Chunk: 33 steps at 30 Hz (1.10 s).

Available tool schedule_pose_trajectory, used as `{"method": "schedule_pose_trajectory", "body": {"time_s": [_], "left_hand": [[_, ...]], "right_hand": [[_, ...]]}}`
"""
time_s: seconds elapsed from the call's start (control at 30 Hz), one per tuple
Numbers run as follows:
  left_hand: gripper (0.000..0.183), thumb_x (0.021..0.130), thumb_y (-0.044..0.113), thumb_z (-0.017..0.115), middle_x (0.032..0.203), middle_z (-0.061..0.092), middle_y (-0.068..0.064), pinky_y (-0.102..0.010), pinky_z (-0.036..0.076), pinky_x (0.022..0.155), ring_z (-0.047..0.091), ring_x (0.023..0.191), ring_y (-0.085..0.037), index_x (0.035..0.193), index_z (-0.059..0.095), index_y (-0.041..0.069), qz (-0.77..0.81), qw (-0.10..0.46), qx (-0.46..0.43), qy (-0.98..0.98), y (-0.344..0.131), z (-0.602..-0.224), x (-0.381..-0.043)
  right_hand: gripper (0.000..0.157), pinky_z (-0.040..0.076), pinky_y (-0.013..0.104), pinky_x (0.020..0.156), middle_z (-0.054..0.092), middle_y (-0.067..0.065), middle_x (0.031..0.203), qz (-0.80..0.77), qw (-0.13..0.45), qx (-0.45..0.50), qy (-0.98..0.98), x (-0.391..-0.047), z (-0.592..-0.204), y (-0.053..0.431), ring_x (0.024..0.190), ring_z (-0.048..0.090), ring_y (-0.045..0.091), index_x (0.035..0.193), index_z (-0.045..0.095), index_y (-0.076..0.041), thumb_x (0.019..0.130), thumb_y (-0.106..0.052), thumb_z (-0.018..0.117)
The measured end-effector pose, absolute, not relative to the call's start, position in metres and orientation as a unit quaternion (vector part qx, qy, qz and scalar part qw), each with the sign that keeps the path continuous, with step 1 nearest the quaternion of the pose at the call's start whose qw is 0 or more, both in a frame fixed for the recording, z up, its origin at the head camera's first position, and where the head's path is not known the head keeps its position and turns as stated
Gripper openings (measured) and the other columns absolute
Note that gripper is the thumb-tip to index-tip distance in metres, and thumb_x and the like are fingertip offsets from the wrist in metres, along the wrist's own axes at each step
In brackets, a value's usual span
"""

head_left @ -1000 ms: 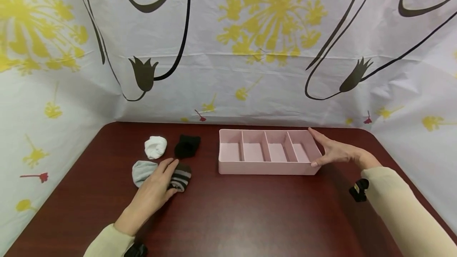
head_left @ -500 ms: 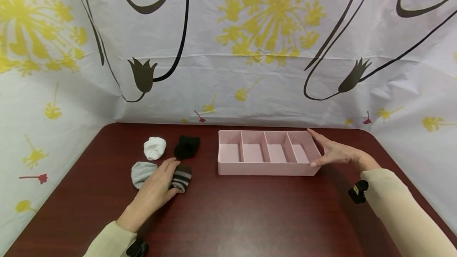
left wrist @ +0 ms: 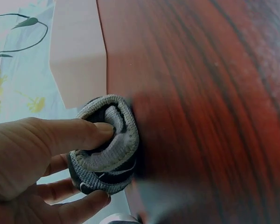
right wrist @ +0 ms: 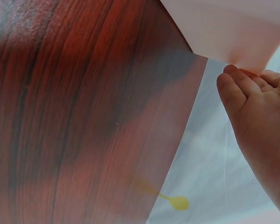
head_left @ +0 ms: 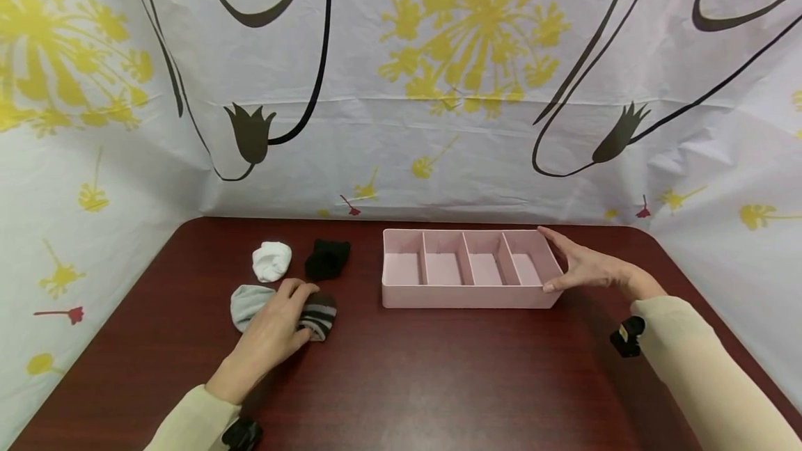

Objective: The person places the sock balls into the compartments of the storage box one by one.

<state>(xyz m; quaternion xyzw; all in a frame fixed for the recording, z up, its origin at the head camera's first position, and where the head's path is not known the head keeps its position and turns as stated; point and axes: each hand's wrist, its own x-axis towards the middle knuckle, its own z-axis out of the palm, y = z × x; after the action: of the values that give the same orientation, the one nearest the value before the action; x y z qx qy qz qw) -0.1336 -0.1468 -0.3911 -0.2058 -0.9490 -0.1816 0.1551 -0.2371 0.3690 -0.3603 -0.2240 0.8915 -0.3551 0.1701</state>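
My left hand point(head_left: 272, 326) grips a rolled striped sock point(head_left: 318, 315) in grey, black and brown on the table. In the left wrist view the thumb presses into the open end of the rolled sock point(left wrist: 114, 140), with fingers round its far side. Beside it lies a light grey rolled sock point(head_left: 248, 305), partly behind the hand. A white rolled sock point(head_left: 272, 261) and a black one point(head_left: 328, 259) sit farther back. My right hand point(head_left: 592, 271) holds the right end of a pink divided box point(head_left: 464, 296), thumb at the front corner and forefinger at the back corner.
The box stands upright with several bare compartments, right of the socks on the dark red-brown table point(head_left: 438, 374). A white cloth with yellow and dark floral print point(head_left: 401, 159) hangs behind the table and along both sides.
The striped sock has turned slightly under the left hand's fingers. The right hand and the box hold their place; the head view has shifted a little.
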Motion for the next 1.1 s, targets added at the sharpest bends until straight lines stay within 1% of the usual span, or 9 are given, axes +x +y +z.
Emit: {"method": "schedule_pose_trajectory", "body": {"time_s": [0.17,0.33,0.5,0.7,0.87,0.97,1.1], "left_hand": [[0.055,0.062,0.000,0.079,0.108,0.056,-0.014,-0.035,0.048,0.066,0.058,0.089,-0.026,0.113,0.058,0.002,-0.189,0.154,-0.211,-0.947,-0.146,-0.390,-0.135],[0.053,0.063,0.000,0.076,0.108,0.058,-0.014,-0.034,0.048,0.066,0.058,0.088,-0.025,0.112,0.058,0.001,-0.208,0.166,-0.218,-0.939,-0.142,-0.382,-0.140],[0.052,0.064,0.001,0.076,0.107,0.058,-0.016,-0.035,0.048,0.067,0.057,0.085,-0.025,0.112,0.059,0.002,-0.224,0.189,-0.223,-0.930,-0.131,-0.369,-0.152],[0.054,0.066,0.008,0.078,0.112,0.058,-0.014,-0.037,0.050,0.071,0.058,0.087,-0.024,0.117,0.059,0.003,-0.239,0.200,-0.227,-0.923,-0.109,-0.351,-0.171],[0.055,0.070,0.013,0.078,0.114,0.058,-0.013,-0.040,0.050,0.072,0.059,0.089,-0.025,0.121,0.059,0.006,-0.255,0.179,-0.230,-0.922,-0.086,-0.337,-0.187],[0.055,0.072,0.015,0.077,0.117,0.058,-0.012,-0.041,0.051,0.073,0.060,0.093,-0.026,0.124,0.058,0.006,-0.257,0.152,-0.231,-0.926,-0.072,-0.331,-0.196],[0.057,0.075,0.016,0.075,0.122,0.056,-0.012,-0.042,0.051,0.080,0.060,0.100,-0.027,0.128,0.056,0.007,-0.242,0.103,-0.227,-0.938,-0.054,-0.326,-0.208]], "right_hand": [[0.112,0.017,0.070,0.098,0.004,0.031,0.149,-0.355,0.168,-0.223,0.892,-0.238,-0.361,0.369,0.131,0.013,0.046,0.149,0.002,0.001,0.069,-0.012,0.080],[0.113,0.017,0.070,0.098,0.003,0.030,0.149,-0.356,0.172,-0.219,0.892,-0.236,-0.359,0.368,0.132,0.012,0.046,0.149,0.002,0.000,0.069,-0.013,0.080],[0.112,0.018,0.070,0.099,0.004,0.031,0.149,-0.353,0.172,-0.219,0.893,-0.237,-0.361,0.368,0.132,0.013,0.046,0.149,0.001,0.001,0.070,-0.013,0.080],[0.112,0.017,0.070,0.099,0.004,0.031,0.149,-0.345,0.169,-0.217,0.897,-0.238,-0.363,0.368,0.133,0.012,0.046,0.149,0.001,0.001,0.071,-0.015,0.080],[0.110,0.018,0.068,0.100,0.006,0.031,0.149,-0.340,0.162,-0.223,0.899,-0.238,-0.362,0.367,0.133,0.013,0.046,0.149,0.003,0.001,0.070,-0.015,0.079],[0.110,0.018,0.068,0.099,0.007,0.031,0.149,-0.342,0.163,-0.225,0.898,-0.237,-0.361,0.368,0.133,0.014,0.046,0.149,0.004,0.001,0.070,-0.014,0.079],[0.111,0.020,0.068,0.100,0.005,0.031,0.149,-0.356,0.171,-0.221,0.892,-0.235,-0.361,0.368,0.132,0.014,0.045,0.149,0.002,0.000,0.071,-0.013,0.079]]}}
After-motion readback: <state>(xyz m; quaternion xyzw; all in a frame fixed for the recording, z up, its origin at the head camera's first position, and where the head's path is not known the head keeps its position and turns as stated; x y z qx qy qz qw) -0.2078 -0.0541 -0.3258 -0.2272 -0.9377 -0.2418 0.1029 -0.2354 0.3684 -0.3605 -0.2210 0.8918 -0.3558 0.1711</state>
